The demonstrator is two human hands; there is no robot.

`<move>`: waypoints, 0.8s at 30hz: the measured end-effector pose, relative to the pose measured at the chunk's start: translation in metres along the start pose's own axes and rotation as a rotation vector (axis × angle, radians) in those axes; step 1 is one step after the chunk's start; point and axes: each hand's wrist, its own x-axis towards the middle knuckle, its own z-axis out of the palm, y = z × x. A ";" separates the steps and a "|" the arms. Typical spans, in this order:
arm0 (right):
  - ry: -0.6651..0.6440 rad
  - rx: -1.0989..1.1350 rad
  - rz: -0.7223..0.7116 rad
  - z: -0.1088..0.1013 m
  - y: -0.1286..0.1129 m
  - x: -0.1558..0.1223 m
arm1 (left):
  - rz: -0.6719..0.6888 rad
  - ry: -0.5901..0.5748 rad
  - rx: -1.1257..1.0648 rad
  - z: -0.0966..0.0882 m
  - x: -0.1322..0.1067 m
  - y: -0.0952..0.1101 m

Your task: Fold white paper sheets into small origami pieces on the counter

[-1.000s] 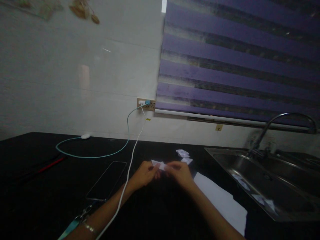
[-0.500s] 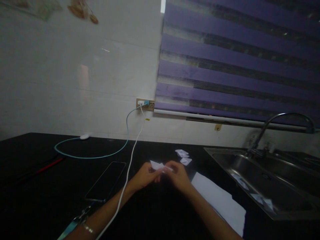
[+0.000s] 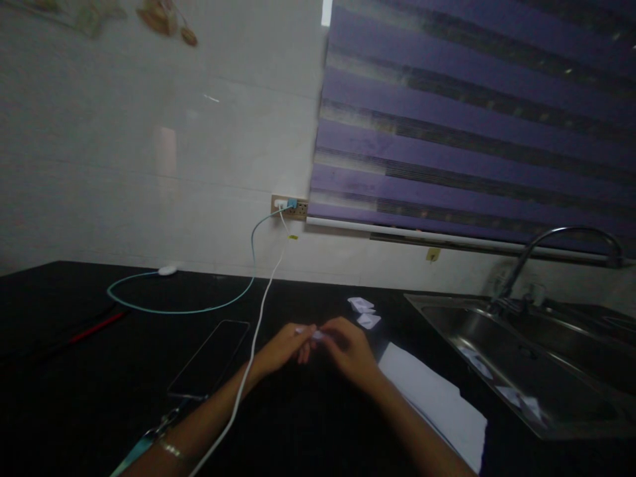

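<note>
Over the black countertop point(image 3: 74, 371) my left hand point(image 3: 285, 348) and my right hand point(image 3: 348, 350) meet fingertip to fingertip, both pinched on a small folded piece of white paper point(image 3: 312, 334), mostly hidden between the fingers. A stack of white paper sheets point(image 3: 437, 401) lies just right of my right forearm. Two or three small folded paper pieces point(image 3: 365, 311) rest on the counter beyond my hands.
A dark phone point(image 3: 211, 358) lies left of my left arm, with a white cable point(image 3: 263, 305) running to the wall socket point(image 3: 289, 207). A teal cable point(image 3: 183, 308) loops further left. The steel sink point(image 3: 521, 358) and tap point(image 3: 561, 248) sit at right, paper scraps inside.
The paper piece stuck out above my fingers before; now it is pressed down and nearly hidden between both hands, which have drawn closer together.
</note>
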 end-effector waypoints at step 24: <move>-0.320 -0.461 0.102 -0.004 0.010 -0.004 | -0.082 -0.011 0.359 0.020 -0.011 0.004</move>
